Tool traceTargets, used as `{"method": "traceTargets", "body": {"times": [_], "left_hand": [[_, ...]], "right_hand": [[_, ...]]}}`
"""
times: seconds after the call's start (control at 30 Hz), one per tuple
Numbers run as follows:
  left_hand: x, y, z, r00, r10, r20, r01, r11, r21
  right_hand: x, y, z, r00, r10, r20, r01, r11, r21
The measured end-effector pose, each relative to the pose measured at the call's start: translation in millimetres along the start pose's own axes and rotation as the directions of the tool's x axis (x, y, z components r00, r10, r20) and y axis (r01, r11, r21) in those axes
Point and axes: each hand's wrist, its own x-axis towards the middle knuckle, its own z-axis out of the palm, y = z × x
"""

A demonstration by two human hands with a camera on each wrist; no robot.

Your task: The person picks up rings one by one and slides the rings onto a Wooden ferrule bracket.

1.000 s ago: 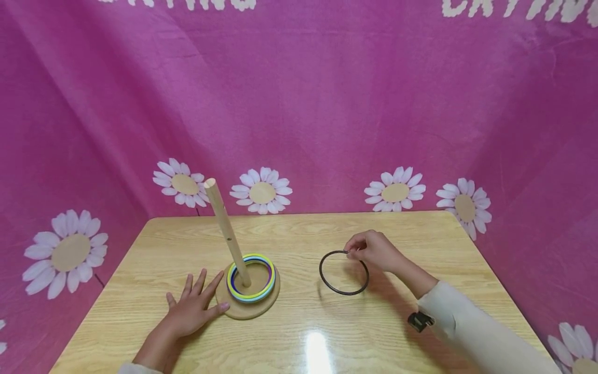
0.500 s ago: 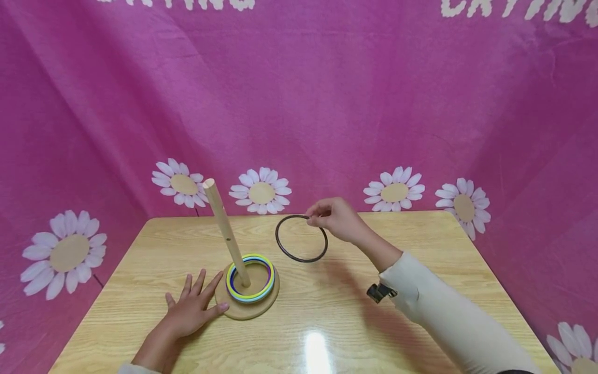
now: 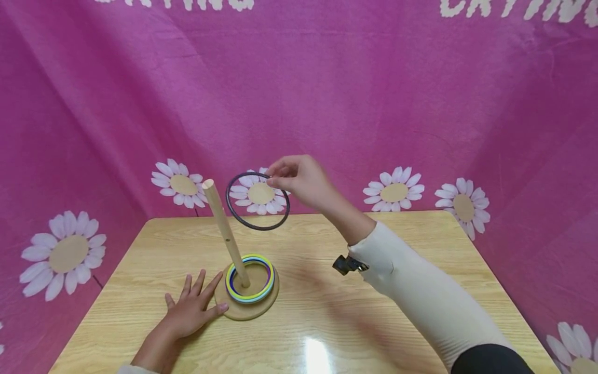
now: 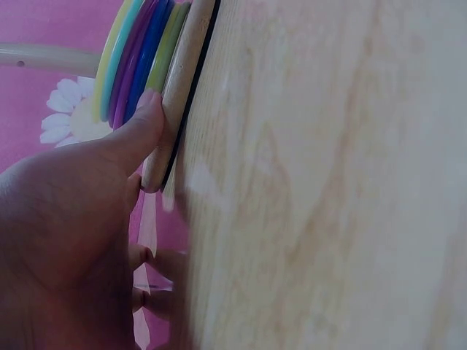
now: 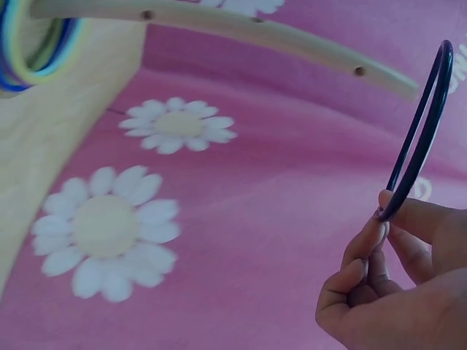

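Observation:
In the head view my right hand (image 3: 301,179) pinches a thin black ring (image 3: 258,228) between thumb and fingers, raised beside the top of a wooden peg (image 3: 224,228). The right wrist view has the ring (image 5: 419,157) close to the peg's tip, not around it. The peg leans on a round wooden base (image 3: 247,313). Several coloured rings (image 3: 251,299) are stacked around its foot; yellow, light blue, purple, blue and green edges show in the left wrist view. My left hand (image 3: 189,310) lies with spread fingers at the base's left, thumb (image 4: 142,131) touching the base.
The wooden table (image 3: 374,322) reaches back to a pink cloth (image 3: 327,104) printed with white daisies. A black clip (image 3: 348,265) hangs on the right sleeve (image 3: 420,291). Light glares off the table near its front.
My right hand has carried the black ring up and to the left, from low over the table to beside the peg's top. The left hand and the stand have stayed put.

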Motion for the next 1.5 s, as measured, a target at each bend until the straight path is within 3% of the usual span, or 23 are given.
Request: {"method": "traceTargets", "body": {"times": [0.27,0.53,0.83,1.2,1.5], "left_hand": [[0.4,-2.6,1.9,1.000,0.001,0.007,-0.001,1.000,-0.009],[-2.1,2.3,-2.1,1.000,-0.006,0.013,0.006,1.000,0.005],[-1.8,1.7,-0.1,1.000,-0.013,0.015,0.013,1.000,0.018],[-1.7,1.3,1.1,1.000,0.007,-0.013,-0.007,1.000,0.023],[-2.2,7.3,-3.5,0.999,-0.027,0.021,0.026,0.998,0.052]], "right_hand": [[18.5,-37.0,16.1,0.999,-0.019,0.027,0.020,0.999,-0.035],[27.6,-37.6,37.1,0.994,0.038,0.102,-0.025,0.991,-0.134],[21.7,-6.7,58.8,0.986,0.086,0.146,-0.063,0.986,-0.156],[3.0,47.7,85.1,0.976,0.144,0.166,-0.123,0.984,-0.133],[-13.4,80.6,102.4,0.967,0.195,0.164,-0.172,0.975,-0.143]]}}
